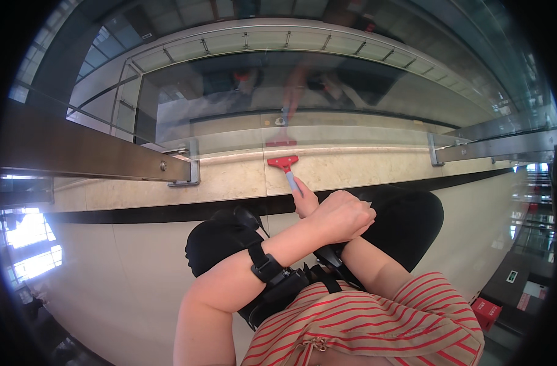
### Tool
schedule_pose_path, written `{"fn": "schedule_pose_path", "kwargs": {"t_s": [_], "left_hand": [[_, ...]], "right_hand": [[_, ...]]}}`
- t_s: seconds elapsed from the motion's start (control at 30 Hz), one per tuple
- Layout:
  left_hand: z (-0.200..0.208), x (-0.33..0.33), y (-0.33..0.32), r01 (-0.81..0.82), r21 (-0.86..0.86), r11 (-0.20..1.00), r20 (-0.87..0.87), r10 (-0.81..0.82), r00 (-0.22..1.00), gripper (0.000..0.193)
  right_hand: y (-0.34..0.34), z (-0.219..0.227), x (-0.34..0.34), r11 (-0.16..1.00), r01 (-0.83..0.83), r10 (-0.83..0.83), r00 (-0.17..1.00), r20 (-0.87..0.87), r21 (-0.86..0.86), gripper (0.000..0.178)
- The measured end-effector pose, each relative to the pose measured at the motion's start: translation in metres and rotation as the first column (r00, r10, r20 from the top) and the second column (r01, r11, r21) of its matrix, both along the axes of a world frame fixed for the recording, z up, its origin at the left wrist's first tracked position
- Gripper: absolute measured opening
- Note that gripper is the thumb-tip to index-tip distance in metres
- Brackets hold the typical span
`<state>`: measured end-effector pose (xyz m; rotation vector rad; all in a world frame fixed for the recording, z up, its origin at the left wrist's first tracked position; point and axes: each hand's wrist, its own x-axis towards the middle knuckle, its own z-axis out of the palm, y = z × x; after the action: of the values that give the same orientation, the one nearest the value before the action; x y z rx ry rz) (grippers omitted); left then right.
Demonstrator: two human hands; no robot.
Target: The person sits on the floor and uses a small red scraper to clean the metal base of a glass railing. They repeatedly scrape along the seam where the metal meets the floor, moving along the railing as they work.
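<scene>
A scraper (283,162) with a wide red head and a pale grey-blue handle points away from me, just above the beige stone ledge. My right hand (306,200) grips the lower end of its handle, partly hidden behind my left forearm. Over my right wrist crosses my left hand (344,213), its fingers curled closed; what they hold, if anything, is hidden. Beyond the scraper head stands a clear glass panel (229,131), which mirrors the scraper faintly. The head's contact with the stone cannot be made out.
The beige stone ledge (229,177) runs across in front of my black-clad knees, edged by a dark strip (138,215). Metal posts stand at the glass's left (126,149) and right (492,148). Pale floor tiles (144,268) lie around me. A red box (485,312) is at the lower right.
</scene>
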<state>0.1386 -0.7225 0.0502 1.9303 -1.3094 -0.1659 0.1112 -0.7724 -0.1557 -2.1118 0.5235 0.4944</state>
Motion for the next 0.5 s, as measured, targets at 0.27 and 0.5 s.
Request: {"fn": "schedule_pose_path", "kwargs": {"t_s": [0.27, 0.5], "left_hand": [[0.003, 0.000, 0.002, -0.008, 0.045, 0.999, 0.013, 0.008, 1.000, 0.024], [0.000, 0.000, 0.000, 0.001, 0.029, 1.000, 0.020, -0.001, 1.000, 0.024]], "right_hand": [[0.010, 0.028, 0.025, 0.956, 0.167, -0.138, 0.981, -0.136, 0.241, 0.044], [0.017, 0.026, 0.020, 0.878, 0.265, -0.220, 0.963, -0.156, 0.398, 0.044]]}}
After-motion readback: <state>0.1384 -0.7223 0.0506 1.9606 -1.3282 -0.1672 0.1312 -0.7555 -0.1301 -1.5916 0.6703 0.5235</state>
